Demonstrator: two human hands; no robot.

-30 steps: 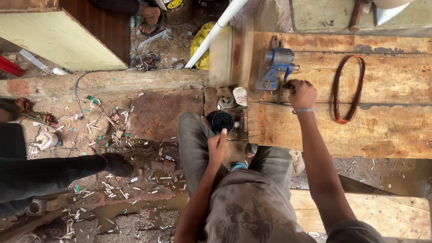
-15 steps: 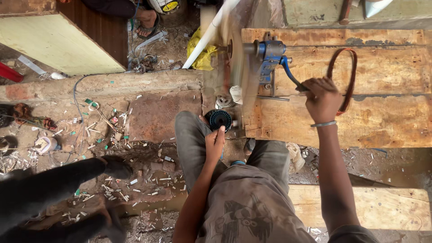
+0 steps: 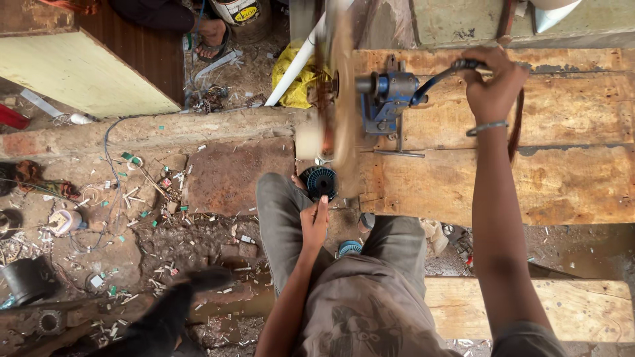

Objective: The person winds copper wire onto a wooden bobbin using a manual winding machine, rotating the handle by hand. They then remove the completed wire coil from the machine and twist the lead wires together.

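A round can (image 3: 239, 9) with a yellow-and-black label stands at the top edge, beside a sandalled foot (image 3: 210, 32). A crumpled yellow bag (image 3: 296, 74) lies below it against a white pipe (image 3: 296, 61).

The right hand (image 3: 493, 82) is closed around the crank handle (image 3: 456, 66) of the blue winder (image 3: 387, 96), which sits near the left edge of the wooden bench (image 3: 529, 178). The winder's disc (image 3: 340, 99) is a blur just past that edge. The left hand (image 3: 315, 221) rests on the person's knee, fingers pinched narrow below the dark spool (image 3: 322, 182); whether it holds a wire I cannot tell. The spool sits just off the bench edge, under the disc.

The bench right of the winder is open plank. The floor to the left is strewn with scraps.

Since 0.5 s ago the right hand has swung from low on the bench to up near its far edge, and the handle with it. The left hand has stayed by the spool.
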